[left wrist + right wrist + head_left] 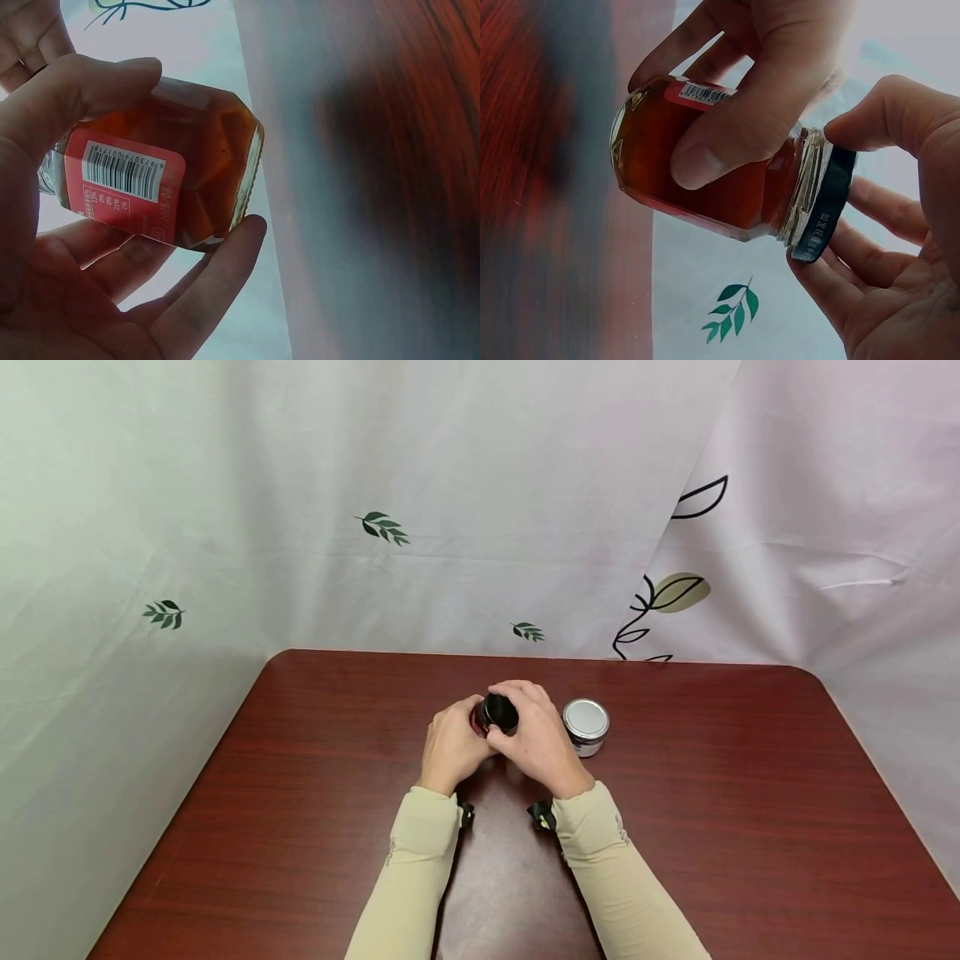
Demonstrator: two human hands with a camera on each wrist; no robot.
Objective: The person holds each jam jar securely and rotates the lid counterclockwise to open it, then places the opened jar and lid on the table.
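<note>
A faceted glass jar of amber-brown contents, with a red barcode label, is held up over the table in both hands. My left hand grips its body, thumb on one side and fingers on the other. Fingers and thumb of my right hand pinch the rim of the dark round lid. In the right wrist view the jar lies tilted nearly sideways, and glass threads show between its body and the lid. Whether the lid is still engaged on the threads I cannot tell.
A small round tin with a silver-white top stands on the reddish-brown wooden table, just right of my right hand. Behind the table's far edge hangs a pale curtain with leaf prints. Dark straps sit at both wrists.
</note>
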